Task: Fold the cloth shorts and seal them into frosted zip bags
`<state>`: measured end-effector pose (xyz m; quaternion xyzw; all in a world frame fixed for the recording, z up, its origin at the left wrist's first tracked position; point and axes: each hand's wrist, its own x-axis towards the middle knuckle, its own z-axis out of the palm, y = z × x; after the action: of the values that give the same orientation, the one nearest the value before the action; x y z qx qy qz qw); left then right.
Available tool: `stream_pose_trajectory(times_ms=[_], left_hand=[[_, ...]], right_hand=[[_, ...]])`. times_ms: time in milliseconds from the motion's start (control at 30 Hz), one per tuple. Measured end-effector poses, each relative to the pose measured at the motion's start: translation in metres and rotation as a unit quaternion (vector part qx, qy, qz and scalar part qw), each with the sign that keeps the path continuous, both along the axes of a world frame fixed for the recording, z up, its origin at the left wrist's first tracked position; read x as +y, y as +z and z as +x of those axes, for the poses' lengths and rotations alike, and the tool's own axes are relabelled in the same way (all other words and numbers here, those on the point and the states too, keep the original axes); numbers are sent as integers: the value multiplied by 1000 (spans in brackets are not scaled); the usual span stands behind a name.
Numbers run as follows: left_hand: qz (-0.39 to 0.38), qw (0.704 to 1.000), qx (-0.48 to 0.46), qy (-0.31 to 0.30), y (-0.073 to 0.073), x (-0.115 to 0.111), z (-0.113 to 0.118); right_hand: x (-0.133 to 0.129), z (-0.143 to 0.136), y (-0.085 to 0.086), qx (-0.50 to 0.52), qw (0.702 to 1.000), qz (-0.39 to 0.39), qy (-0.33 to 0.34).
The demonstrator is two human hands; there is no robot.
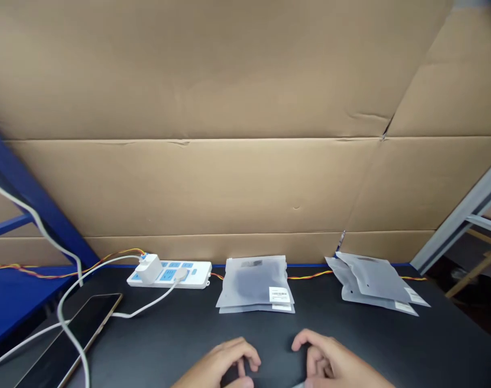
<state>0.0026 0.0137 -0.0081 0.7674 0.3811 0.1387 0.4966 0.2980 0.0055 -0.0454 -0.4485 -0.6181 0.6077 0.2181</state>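
Backing the black tabletop (180,328): brown cardboard (237,183), creased in level folds, with a slanting seam at the right.
Room edges: a blue metal frame (39,188) on the left, a grey metal frame (463,215) on the right, a dim floor beyond.
Middle bags (253,280): two frosted, flat plastic pouches, stacked slightly offset, with white printed labels at the near right corner; a dark patch shows through.
Right bags (374,283): two similar pouches, fanned apart, under a slim pen-like item (340,242) at the cardboard.
Power strip (199,274): smooth white plastic with blue sockets, a boxy adapter (150,268) and a round plug in it.
Phone (73,339): glossy black slab under a looping white cable (69,328).
Twisted wires (310,276): red and yellow, along the back.
Direction: middle bags lie nearly square to the back edge, beyond both hands; right bags slant from far left to near right, as does their long axis.
Left hand (229,361): loosely curled, a gap between fingers and thumb.
Right hand (330,358): index finger arched out, others folded; a pale sliver (298,385) shows beside its thumb, cut off by the frame, so I cannot tell whether it is gripped.
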Motion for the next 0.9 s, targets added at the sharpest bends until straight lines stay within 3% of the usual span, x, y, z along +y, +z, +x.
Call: stream_pose_trajectory(times_ms=[133, 267, 333, 467, 733, 900], left_hand=[[31, 998, -45, 17, -16, 3, 12], [11, 999, 32, -4, -20, -1, 20], [18, 999, 45, 6, -19, -2, 19], [36, 997, -54, 39, -21, -1, 18], [20, 992, -96, 74, -34, 0, 30], [23, 994, -92, 63, -28, 3, 29]], right_hand=[[3, -27, -17, 90, 995, -30, 25], [5, -43, -34, 72, 994, -27, 73], [6, -39, -29, 66, 995, -6, 73], [1, -40, -17, 78, 995, 54, 7], [-12, -67, -38, 62, 994, 91, -13], [-12, -58, -19, 101, 983, 144, -56]])
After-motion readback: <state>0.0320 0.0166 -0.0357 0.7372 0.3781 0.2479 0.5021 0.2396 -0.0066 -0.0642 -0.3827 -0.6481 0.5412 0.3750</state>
